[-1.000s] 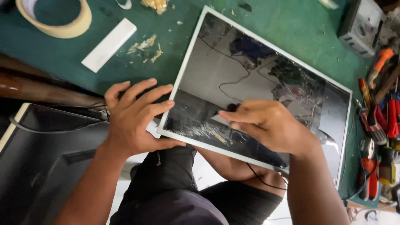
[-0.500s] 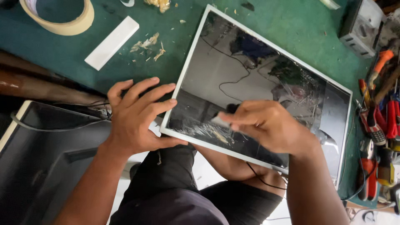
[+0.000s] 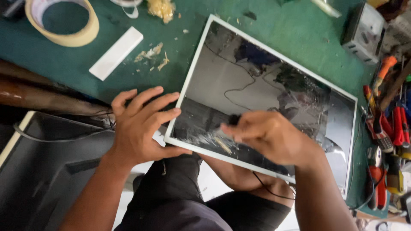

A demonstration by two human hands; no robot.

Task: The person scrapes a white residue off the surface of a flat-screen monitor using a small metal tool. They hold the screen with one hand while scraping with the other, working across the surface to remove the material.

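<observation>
You have a big flat screen panel (image 3: 261, 85) with a thin white frame lying tilted across the middle of the picture, on the green mat (image 3: 295, 34), with its near corner poking out over the table edge above your lap. Your left hand (image 3: 139, 126) sits at the left corner of the panel, fingers spread out flat and thumb tucked under the bottom edge, so it is steadying the panel, not gripping it hard. Your right hand (image 3: 272, 137) is curled up over the lower part of the glass, pinching something small and dark; it is too blurry to tell what it is. The panel looks thin, stiff and quite light, but the shiny face looks like it can crack or scratch easily, and there are already pale scrape marks (image 3: 212, 141) near the bottom left. It is smooth, so it could slide on the mat. It seems best to hold it by the white frame edges, one hand on each side, and not press on the middle of the glass. At the upper left you can see a roll of tape (image 3: 62, 21) and a white strip (image 3: 116, 53), and at the right edge a pile of red tools (image 3: 391, 128)
</observation>
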